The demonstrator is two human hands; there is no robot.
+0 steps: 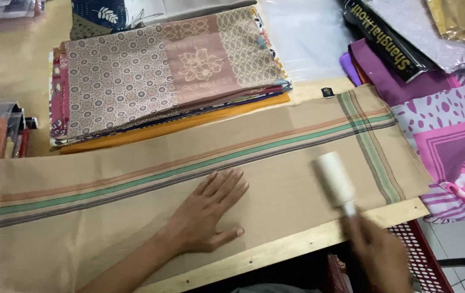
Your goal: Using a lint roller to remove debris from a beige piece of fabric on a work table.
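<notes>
**Lint roller applied to striped beige cloth**

The left hand [208, 211] lay flat, palm down, with fingers spread apart, pressing on the beige cloth [276, 190] near the table's front edge. The right hand [378, 255], blurred, was closed around the handle of a white lint roller [335, 179]; the roller head rested on the cloth at about 3 o'clock from the left hand, just beside the crossing green and brown stripes. The cloth lay spread lengthwise across the wooden table [276, 250], its long green stripe running from 8 o'clock to 2 o'clock. A stack of folded patterned fabrics [162, 76] sat at 12 o'clock, touching the cloth's far edge. Pink and purple printed fabric [449, 141] lay at 3 o'clock. A red perforated basket [419, 255] showed at 5 o'clock.
</notes>
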